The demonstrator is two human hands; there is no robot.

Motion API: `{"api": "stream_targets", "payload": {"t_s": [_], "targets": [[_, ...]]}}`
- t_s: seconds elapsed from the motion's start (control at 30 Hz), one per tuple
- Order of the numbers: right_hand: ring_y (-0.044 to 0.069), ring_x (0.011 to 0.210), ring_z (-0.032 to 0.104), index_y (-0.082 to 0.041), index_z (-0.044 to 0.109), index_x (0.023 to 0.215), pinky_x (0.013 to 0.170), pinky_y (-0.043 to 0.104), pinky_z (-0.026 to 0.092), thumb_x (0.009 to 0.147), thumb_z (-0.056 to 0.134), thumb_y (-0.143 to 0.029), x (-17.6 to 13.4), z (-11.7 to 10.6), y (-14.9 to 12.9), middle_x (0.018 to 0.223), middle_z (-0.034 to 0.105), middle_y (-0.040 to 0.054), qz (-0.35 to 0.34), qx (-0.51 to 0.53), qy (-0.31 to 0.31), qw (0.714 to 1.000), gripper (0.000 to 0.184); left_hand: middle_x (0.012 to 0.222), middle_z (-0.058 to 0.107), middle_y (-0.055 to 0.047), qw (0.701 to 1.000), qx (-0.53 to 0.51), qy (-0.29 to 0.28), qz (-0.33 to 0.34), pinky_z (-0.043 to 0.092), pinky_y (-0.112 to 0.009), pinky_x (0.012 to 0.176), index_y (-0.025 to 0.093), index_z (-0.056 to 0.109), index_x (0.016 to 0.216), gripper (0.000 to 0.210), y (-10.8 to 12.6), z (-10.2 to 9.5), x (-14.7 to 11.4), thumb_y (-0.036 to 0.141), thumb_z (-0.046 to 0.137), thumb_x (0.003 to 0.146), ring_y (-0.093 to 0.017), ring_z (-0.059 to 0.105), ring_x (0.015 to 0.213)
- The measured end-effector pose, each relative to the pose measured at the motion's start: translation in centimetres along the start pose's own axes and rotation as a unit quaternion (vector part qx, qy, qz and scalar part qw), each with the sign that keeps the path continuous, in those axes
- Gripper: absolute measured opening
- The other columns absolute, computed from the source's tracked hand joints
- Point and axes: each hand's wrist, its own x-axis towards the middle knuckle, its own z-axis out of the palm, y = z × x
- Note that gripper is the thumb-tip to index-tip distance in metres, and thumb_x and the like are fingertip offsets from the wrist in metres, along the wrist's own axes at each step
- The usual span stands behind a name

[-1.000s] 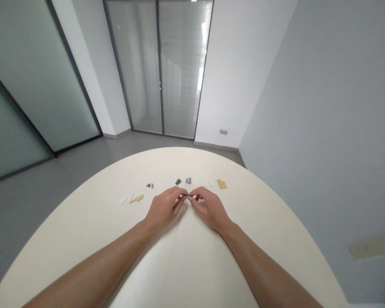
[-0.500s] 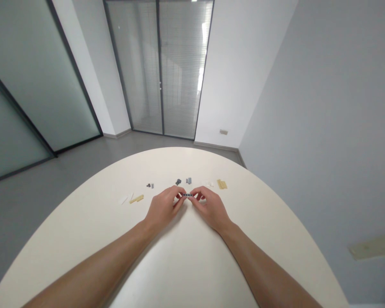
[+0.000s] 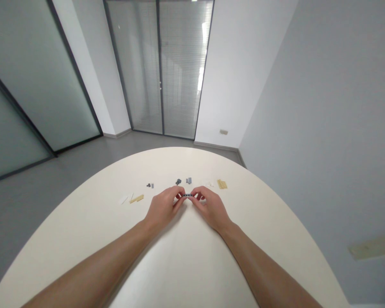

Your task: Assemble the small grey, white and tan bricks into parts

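Note:
Between my two hands is a small, narrow grey toy building piece with a row of dark spots along the side facing me. My left hand pinches its left end between thumb and fingers. At the other end, the fingertips of my right hand are closed on it too. Just beyond the fingers lie dark grey pieces and lighter blue-grey pieces. My fingertips hide the ends of the held piece.
On the round white table, tan pieces and thin white pieces lie at left, with small dark pieces behind them. Farther right are white pieces and a tan group. The table's curved far edge faces a glass door.
Both hands stay in nearly the same place, still on the grey piece. My left fingertips have shifted very slightly left, and the loose pieces have not moved.

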Motion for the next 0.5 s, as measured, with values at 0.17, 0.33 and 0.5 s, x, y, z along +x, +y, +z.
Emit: {"api": "stream_targets", "payload": {"t_s": [0.17, 0.33, 0.5], "targets": [[0.015, 0.079, 0.062, -0.025, 0.064, 0.097, 0.075, 0.028, 0.048, 0.093, 0.064, -0.028, -0.04, -0.11, -0.11, 0.092, 0.069, -0.0010, -0.011, 0.009, -0.008, 1.000, 0.005, 0.095, 0.071, 0.001, 1.000, -0.006, -0.001, 0.012, 0.051, -0.026, 0.070, 0.026, 0.062, 0.100, 0.014, -0.27, 0.08, -0.03, 0.028, 0.051, 0.093, -0.017, 0.066, 0.086], [0.016, 0.078, 0.063, -0.024, 0.064, 0.097, 0.074, 0.029, 0.049, 0.093, 0.063, -0.030, -0.04, -0.07, -0.14, 0.092, 0.069, 0.0008, -0.012, 0.011, -0.006, 1.000, 0.007, 0.094, 0.071, 0.001, 1.000, -0.003, 0.007, 0.020, 0.051, -0.026, 0.069, 0.026, 0.063, 0.099, 0.013, -0.27, 0.13, -0.01, 0.026, 0.051, 0.092, -0.016, 0.066, 0.084], [0.017, 0.078, 0.063, -0.024, 0.064, 0.096, 0.072, 0.029, 0.050, 0.093, 0.062, -0.031, -0.05, 0.07, 0.00, 0.091, 0.069, 0.0014, -0.009, 0.006, 0.001, 1.000, 0.008, 0.094, 0.071, 0.000, 1.000, 0.000, 0.015, 0.021, 0.052, -0.026, 0.072, 0.025, 0.063, 0.099, 0.013, 0.02, 0.14, -0.04, 0.028, 0.052, 0.093, -0.016, 0.067, 0.085]]}}
